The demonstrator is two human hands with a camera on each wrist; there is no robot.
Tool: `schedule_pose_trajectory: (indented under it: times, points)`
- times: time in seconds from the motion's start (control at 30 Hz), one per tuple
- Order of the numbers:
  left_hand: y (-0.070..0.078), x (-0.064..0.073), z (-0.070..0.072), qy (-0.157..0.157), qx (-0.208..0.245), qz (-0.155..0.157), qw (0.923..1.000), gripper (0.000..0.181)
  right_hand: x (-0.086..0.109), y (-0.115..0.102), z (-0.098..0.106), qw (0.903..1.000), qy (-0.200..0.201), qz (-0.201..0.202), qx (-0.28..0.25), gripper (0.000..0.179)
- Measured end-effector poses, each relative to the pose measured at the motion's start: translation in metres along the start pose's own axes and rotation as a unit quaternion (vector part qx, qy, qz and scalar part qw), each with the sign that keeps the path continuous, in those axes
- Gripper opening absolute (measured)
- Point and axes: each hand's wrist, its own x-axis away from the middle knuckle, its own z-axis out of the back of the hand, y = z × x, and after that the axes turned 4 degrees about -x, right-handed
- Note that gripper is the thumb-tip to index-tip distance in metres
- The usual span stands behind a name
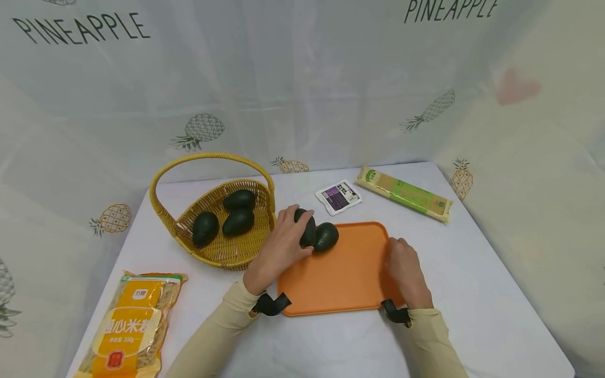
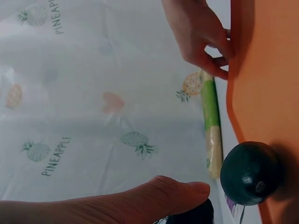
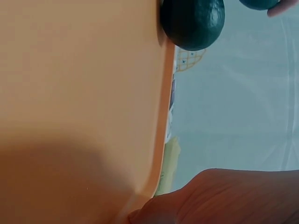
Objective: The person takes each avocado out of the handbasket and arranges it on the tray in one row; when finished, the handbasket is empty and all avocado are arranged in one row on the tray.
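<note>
In the head view my left hand point(image 1: 285, 236) holds a dark green avocado point(image 1: 309, 229) between thumb and fingers, above the far left part of an orange tray point(image 1: 340, 283). Right beside it, a second avocado point(image 1: 326, 237) lies on the tray by its far rim; it also shows in the left wrist view as a round avocado point(image 2: 251, 173). My right hand point(image 1: 407, 270) grips the tray's right edge. The left wrist view shows the right hand's curled fingers point(image 2: 219, 65) at that rim. Part of the held avocado is hidden behind my left hand.
A yellow wicker basket point(image 1: 229, 261) with a tall handle stands left of the tray, holding three avocados point(image 1: 238, 222). A noodle bag point(image 1: 129, 328) lies front left. Behind the tray are a small purple-and-white packet point(image 1: 338, 197) and a long green-and-tan packet point(image 1: 404, 194).
</note>
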Motion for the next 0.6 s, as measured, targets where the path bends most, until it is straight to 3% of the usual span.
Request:
schedule_pose_trajectory:
  times: [0.6]
  points:
    - [0.0068, -0.0088, -0.0031, -0.013, -0.008, -0.040, 0.9991, 0.080, 0.0007, -0.0010, 0.0007, 1.0000, -0.002, -0.003, -0.007, 0.026]
